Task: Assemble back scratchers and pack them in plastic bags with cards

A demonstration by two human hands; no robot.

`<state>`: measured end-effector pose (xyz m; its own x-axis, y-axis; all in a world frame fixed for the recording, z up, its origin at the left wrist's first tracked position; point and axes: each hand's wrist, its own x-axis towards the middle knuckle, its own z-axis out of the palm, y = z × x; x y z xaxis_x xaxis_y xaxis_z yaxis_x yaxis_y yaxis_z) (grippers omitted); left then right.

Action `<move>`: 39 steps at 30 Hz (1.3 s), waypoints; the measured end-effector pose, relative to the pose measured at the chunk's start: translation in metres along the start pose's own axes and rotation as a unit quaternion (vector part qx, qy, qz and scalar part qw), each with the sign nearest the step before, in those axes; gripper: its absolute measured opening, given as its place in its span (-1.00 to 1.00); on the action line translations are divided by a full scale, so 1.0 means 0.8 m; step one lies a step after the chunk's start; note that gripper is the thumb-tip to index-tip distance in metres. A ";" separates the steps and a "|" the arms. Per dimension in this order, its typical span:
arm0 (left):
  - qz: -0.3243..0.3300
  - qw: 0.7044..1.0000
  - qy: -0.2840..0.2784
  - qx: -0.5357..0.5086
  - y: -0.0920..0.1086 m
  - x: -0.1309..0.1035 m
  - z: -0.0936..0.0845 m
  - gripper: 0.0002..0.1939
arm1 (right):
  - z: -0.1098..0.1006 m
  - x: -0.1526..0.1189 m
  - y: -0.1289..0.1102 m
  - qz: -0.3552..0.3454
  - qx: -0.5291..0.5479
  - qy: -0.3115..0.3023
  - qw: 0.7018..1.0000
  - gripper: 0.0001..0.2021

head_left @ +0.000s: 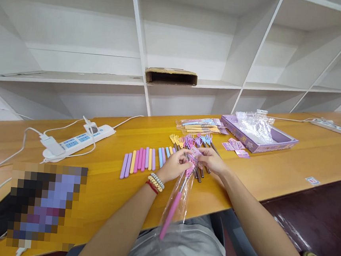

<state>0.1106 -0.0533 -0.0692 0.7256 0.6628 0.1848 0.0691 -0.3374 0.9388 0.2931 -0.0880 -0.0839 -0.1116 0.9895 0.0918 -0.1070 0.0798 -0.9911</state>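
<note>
A pink back scratcher (171, 213) lies inside a clear plastic bag (183, 209), its handle pointing down toward my lap. My left hand (173, 165) is closed on the bag near the scratcher's head. With its fingers pinched, my right hand (212, 160) grips a small purple-pink card (196, 152) at the bag's top end; whether the card is inside the bag I cannot tell. Just behind both hands lie several loose scratcher heads (189, 140) in yellow, pink, purple and blue on metal rods. Left of them, coloured handle tubes (140, 160) form a row.
A purple box tray (279, 148) holds clear bags (256, 125). Beside it are printed cards (234, 144) and bagged scratchers (202, 126). A white power strip (78, 142) with cables sits at left, near a pixelated patch. Behind the table, white shelves carry a cardboard box (171, 77).
</note>
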 end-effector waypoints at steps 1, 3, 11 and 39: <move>-0.001 1.000 0.000 -0.002 0.000 0.000 0.000 -0.66 | 0.001 0.000 -0.001 0.001 -0.006 0.007 1.000 -0.88; -0.002 1.000 0.002 -0.007 -0.001 0.000 0.000 -0.65 | 0.001 -0.001 -0.002 -0.001 -0.021 0.015 1.000 -0.88; 0.005 0.999 -0.007 -0.039 -0.002 0.001 0.001 -0.63 | -0.010 -0.001 0.001 -0.018 -0.029 -0.024 0.999 -0.90; 0.006 0.922 0.316 -0.225 -0.016 0.015 -0.026 -0.49 | 0.103 -0.091 0.013 0.092 -0.050 -0.033 0.994 -0.63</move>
<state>0.1045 -0.0272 -0.0729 0.1713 0.9656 0.1956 -0.3307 -0.1307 0.9346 0.2183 -0.1690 -0.0931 -0.1843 0.9788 -0.0890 0.0198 -0.0868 -0.9960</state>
